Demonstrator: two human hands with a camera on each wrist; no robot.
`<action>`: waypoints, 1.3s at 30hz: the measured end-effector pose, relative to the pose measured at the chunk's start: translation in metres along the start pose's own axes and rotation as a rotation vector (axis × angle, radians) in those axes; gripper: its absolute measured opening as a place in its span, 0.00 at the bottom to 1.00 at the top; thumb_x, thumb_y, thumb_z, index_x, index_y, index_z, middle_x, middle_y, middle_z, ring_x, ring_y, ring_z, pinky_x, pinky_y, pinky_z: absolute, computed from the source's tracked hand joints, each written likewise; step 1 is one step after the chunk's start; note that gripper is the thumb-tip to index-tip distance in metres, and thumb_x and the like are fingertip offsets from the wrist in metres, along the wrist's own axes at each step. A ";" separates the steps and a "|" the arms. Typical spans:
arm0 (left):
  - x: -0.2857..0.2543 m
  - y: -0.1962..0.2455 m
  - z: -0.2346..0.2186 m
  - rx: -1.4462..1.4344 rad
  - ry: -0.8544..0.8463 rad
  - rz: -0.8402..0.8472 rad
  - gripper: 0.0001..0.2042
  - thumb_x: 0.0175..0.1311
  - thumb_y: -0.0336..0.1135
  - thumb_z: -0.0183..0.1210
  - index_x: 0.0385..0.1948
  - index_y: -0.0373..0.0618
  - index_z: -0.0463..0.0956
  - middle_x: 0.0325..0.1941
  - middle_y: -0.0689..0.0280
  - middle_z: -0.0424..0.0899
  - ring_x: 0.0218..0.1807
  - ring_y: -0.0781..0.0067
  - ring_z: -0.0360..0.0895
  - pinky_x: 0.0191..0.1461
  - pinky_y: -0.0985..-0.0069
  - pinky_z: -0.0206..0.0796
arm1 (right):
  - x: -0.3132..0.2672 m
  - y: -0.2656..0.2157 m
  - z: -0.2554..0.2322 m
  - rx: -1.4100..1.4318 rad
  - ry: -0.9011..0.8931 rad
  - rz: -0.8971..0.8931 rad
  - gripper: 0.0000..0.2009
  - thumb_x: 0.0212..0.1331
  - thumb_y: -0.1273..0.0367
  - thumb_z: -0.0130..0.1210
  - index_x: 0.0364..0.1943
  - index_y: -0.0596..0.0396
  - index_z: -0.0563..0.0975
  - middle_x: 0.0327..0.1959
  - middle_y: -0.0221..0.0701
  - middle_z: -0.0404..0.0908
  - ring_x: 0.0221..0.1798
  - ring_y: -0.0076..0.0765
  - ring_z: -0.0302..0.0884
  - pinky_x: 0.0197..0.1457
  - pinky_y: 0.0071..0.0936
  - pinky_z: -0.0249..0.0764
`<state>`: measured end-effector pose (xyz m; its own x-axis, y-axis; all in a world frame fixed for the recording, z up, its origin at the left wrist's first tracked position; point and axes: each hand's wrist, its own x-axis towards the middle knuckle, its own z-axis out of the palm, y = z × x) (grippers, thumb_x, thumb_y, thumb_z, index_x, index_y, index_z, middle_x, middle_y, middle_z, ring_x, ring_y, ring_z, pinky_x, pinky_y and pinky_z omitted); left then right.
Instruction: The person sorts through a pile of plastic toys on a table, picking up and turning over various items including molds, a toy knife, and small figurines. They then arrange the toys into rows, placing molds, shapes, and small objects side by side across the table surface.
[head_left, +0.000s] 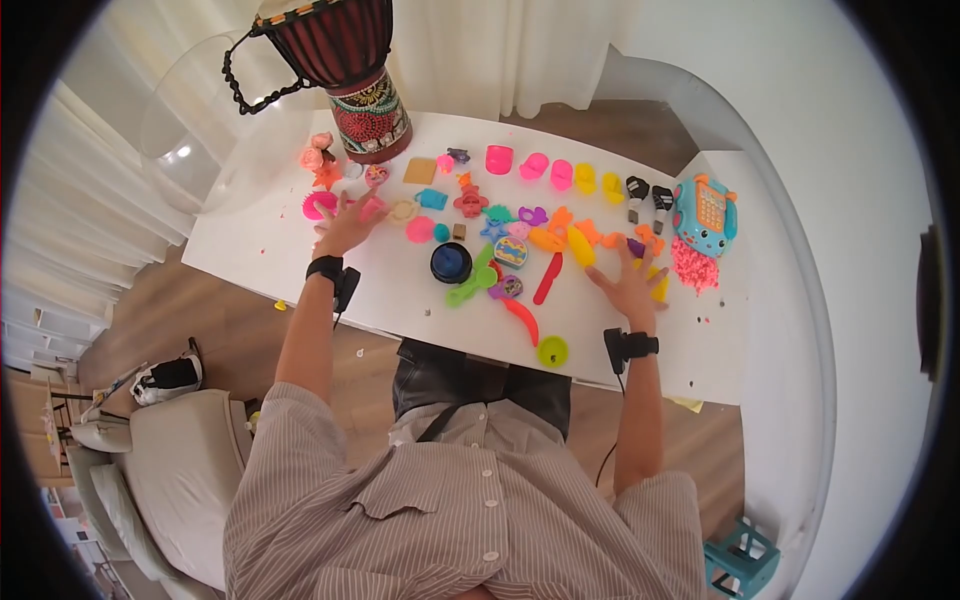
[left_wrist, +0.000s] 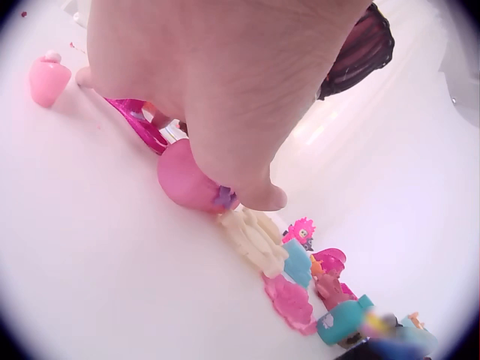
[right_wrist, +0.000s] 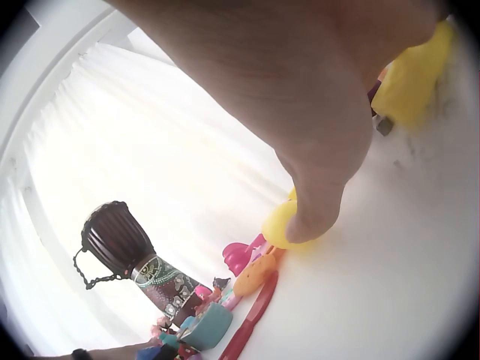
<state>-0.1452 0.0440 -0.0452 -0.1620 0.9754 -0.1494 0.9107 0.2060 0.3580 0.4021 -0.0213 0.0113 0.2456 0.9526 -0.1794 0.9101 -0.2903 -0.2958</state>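
My left hand point(head_left: 345, 225) spreads its fingers over pink toys at the table's left side. In the left wrist view its thumb lies close to a round pink toy point(left_wrist: 180, 180), and a shiny magenta piece point(left_wrist: 139, 124) shows partly beneath the palm. A cream toy point(left_wrist: 255, 240) lies just beyond the thumb. Over on the right, my right hand point(head_left: 630, 290) is spread too, fingers apart, among yellow toys. Its thumb overlaps a yellow toy point(right_wrist: 279, 225) in the right wrist view; another yellow piece point(right_wrist: 412, 82) sits by its fingers, partly hidden.
A djembe drum point(head_left: 370, 115) stands at the back left of the white table point(head_left: 240, 245). Colourful toys fill the middle, with a dark blue round pot point(head_left: 451, 263) and a red toy knife point(head_left: 547, 278). At the right are a toy telephone point(head_left: 705, 215) and pink bits point(head_left: 694, 266).
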 end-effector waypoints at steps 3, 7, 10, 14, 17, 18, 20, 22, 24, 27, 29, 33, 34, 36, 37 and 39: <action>-0.006 0.013 0.008 0.044 0.042 0.041 0.35 0.65 0.76 0.54 0.75 0.88 0.62 0.87 0.49 0.47 0.81 0.13 0.20 0.69 0.09 0.25 | -0.004 -0.004 0.004 0.003 0.048 -0.028 0.47 0.51 0.33 0.65 0.78 0.18 0.61 0.87 0.32 0.38 0.83 0.83 0.24 0.61 1.02 0.44; -0.017 0.039 0.012 -0.006 0.063 0.029 0.35 0.65 0.74 0.55 0.75 0.86 0.64 0.86 0.48 0.50 0.80 0.11 0.22 0.69 0.09 0.28 | -0.010 -0.008 0.004 -0.001 0.073 -0.065 0.46 0.51 0.34 0.66 0.77 0.17 0.62 0.86 0.30 0.43 0.83 0.82 0.27 0.61 1.02 0.46; -0.018 0.051 0.020 0.001 0.085 0.062 0.34 0.65 0.73 0.56 0.74 0.85 0.65 0.85 0.47 0.51 0.80 0.09 0.24 0.68 0.09 0.30 | -0.012 -0.006 0.005 -0.042 0.048 -0.071 0.45 0.54 0.35 0.66 0.77 0.17 0.62 0.85 0.34 0.48 0.83 0.81 0.31 0.62 0.99 0.46; -0.018 0.064 0.032 0.028 0.085 0.128 0.34 0.65 0.71 0.58 0.74 0.82 0.66 0.83 0.46 0.54 0.79 0.06 0.26 0.68 0.09 0.33 | -0.015 0.013 0.004 -0.080 0.089 -0.122 0.38 0.59 0.43 0.65 0.76 0.18 0.65 0.82 0.31 0.55 0.83 0.72 0.40 0.62 0.96 0.52; -0.017 0.068 0.046 0.063 0.088 0.181 0.34 0.67 0.69 0.58 0.75 0.80 0.66 0.83 0.46 0.55 0.79 0.06 0.28 0.69 0.10 0.34 | -0.024 0.031 0.001 -0.086 0.082 -0.169 0.35 0.62 0.48 0.65 0.74 0.19 0.66 0.82 0.28 0.56 0.83 0.68 0.44 0.62 0.93 0.55; -0.018 0.071 0.050 0.084 0.096 0.202 0.33 0.68 0.68 0.57 0.75 0.78 0.65 0.82 0.47 0.56 0.79 0.06 0.29 0.69 0.10 0.35 | -0.029 0.035 -0.001 -0.074 0.078 -0.191 0.34 0.62 0.50 0.64 0.74 0.19 0.66 0.82 0.27 0.56 0.83 0.66 0.45 0.63 0.92 0.56; -0.024 0.078 0.052 0.047 0.101 0.207 0.33 0.69 0.67 0.57 0.75 0.77 0.65 0.82 0.48 0.57 0.79 0.08 0.30 0.70 0.11 0.36 | -0.038 0.041 -0.004 -0.083 0.078 -0.178 0.35 0.63 0.50 0.64 0.75 0.20 0.66 0.81 0.29 0.57 0.83 0.67 0.44 0.64 0.90 0.56; -0.033 0.089 0.050 0.012 0.109 0.207 0.33 0.69 0.66 0.58 0.76 0.75 0.64 0.82 0.49 0.57 0.80 0.09 0.32 0.70 0.12 0.38 | -0.045 0.044 -0.006 -0.090 0.078 -0.171 0.35 0.63 0.50 0.64 0.76 0.21 0.66 0.81 0.30 0.57 0.83 0.67 0.43 0.65 0.88 0.56; -0.042 0.097 0.051 -0.012 0.144 0.227 0.34 0.70 0.63 0.59 0.76 0.71 0.62 0.81 0.50 0.59 0.80 0.12 0.35 0.71 0.14 0.40 | -0.050 0.045 -0.006 -0.075 0.096 -0.175 0.33 0.63 0.53 0.64 0.73 0.22 0.68 0.80 0.28 0.58 0.82 0.66 0.46 0.64 0.90 0.57; -0.051 0.106 0.052 -0.027 0.164 0.219 0.35 0.69 0.61 0.61 0.76 0.69 0.62 0.81 0.51 0.60 0.81 0.14 0.37 0.71 0.14 0.42 | -0.042 0.042 0.006 0.000 0.180 -0.267 0.31 0.62 0.57 0.65 0.71 0.25 0.70 0.76 0.29 0.62 0.79 0.64 0.51 0.61 0.88 0.62; -0.040 0.093 0.064 0.003 0.176 0.260 0.35 0.69 0.61 0.61 0.76 0.69 0.62 0.81 0.51 0.60 0.81 0.15 0.38 0.71 0.15 0.43 | -0.044 0.028 0.006 -0.020 0.179 -0.191 0.30 0.62 0.59 0.65 0.70 0.26 0.71 0.74 0.29 0.63 0.76 0.63 0.54 0.59 0.86 0.65; -0.056 0.102 0.049 -0.028 0.167 0.249 0.36 0.68 0.62 0.62 0.76 0.68 0.62 0.80 0.54 0.62 0.82 0.19 0.39 0.71 0.17 0.45 | -0.049 0.009 -0.003 -0.027 0.143 -0.070 0.30 0.59 0.63 0.67 0.68 0.30 0.73 0.67 0.33 0.65 0.69 0.61 0.60 0.56 0.74 0.74; -0.059 0.104 0.046 -0.027 0.167 0.252 0.36 0.68 0.62 0.62 0.76 0.68 0.62 0.80 0.54 0.62 0.82 0.19 0.39 0.71 0.17 0.45 | -0.050 0.009 0.000 -0.025 0.144 -0.068 0.30 0.59 0.63 0.67 0.68 0.30 0.73 0.67 0.33 0.65 0.69 0.61 0.60 0.56 0.74 0.74; -0.059 0.104 0.047 -0.011 0.191 0.264 0.36 0.67 0.62 0.63 0.75 0.67 0.63 0.80 0.56 0.63 0.82 0.20 0.41 0.71 0.18 0.46 | -0.056 0.011 0.006 0.087 0.151 -0.153 0.30 0.58 0.63 0.68 0.67 0.32 0.73 0.65 0.37 0.65 0.66 0.62 0.62 0.56 0.65 0.79; -0.058 0.104 0.047 -0.012 0.189 0.266 0.36 0.67 0.62 0.63 0.75 0.67 0.63 0.80 0.56 0.63 0.82 0.20 0.41 0.71 0.18 0.46 | -0.059 0.012 0.010 0.086 0.152 -0.150 0.30 0.58 0.63 0.68 0.67 0.32 0.73 0.65 0.37 0.65 0.66 0.62 0.62 0.56 0.65 0.79; -0.060 0.105 0.047 -0.013 0.196 0.250 0.37 0.66 0.61 0.65 0.75 0.67 0.63 0.80 0.57 0.64 0.81 0.20 0.43 0.71 0.20 0.47 | -0.070 -0.001 0.013 0.089 0.138 -0.209 0.31 0.57 0.63 0.69 0.68 0.35 0.73 0.64 0.41 0.65 0.64 0.62 0.64 0.55 0.60 0.81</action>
<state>-0.0221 0.0031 -0.0421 -0.0046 0.9921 0.1251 0.9267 -0.0427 0.3733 0.3797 -0.0888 0.0122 0.1038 0.9943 0.0224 0.9144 -0.0865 -0.3955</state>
